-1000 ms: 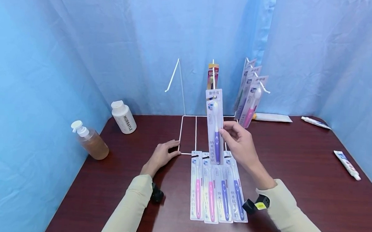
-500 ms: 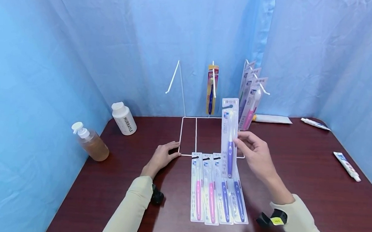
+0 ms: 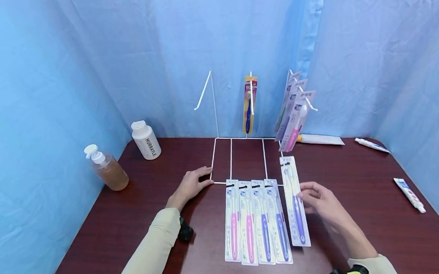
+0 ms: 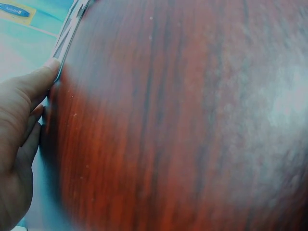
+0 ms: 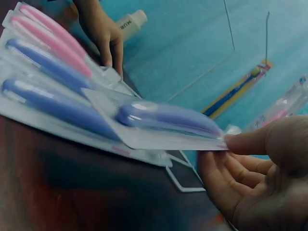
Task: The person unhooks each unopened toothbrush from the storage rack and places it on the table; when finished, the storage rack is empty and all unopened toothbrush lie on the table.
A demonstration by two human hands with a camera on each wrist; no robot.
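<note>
My right hand (image 3: 322, 200) pinches the side edge of a packaged purple toothbrush (image 3: 297, 209), held tilted just above the table. In the right wrist view, my thumb (image 5: 250, 142) lies on top of the card and the fingers beneath. To its left, several packaged toothbrushes lie side by side, among them a pink one (image 3: 233, 233) and a purple one (image 3: 282, 235). My left hand (image 3: 191, 184) rests on the table, its extended fingers touching the front left corner of a white wire display rack (image 3: 231, 158); the left wrist view shows this contact too.
On the rack hang a yellow toothbrush pack (image 3: 249, 105) and, on the right hook, several white packs (image 3: 296, 124). A pump bottle (image 3: 109, 170) and a white bottle (image 3: 146, 140) stand left. Toothpaste tubes, including a blue-white one (image 3: 410, 195), lie right and behind.
My right hand has carried the packaged purple toothbrush from in front of the rack's middle hook, rightward and down, to beside the row of packs. My left hand has stayed at the rack's corner.
</note>
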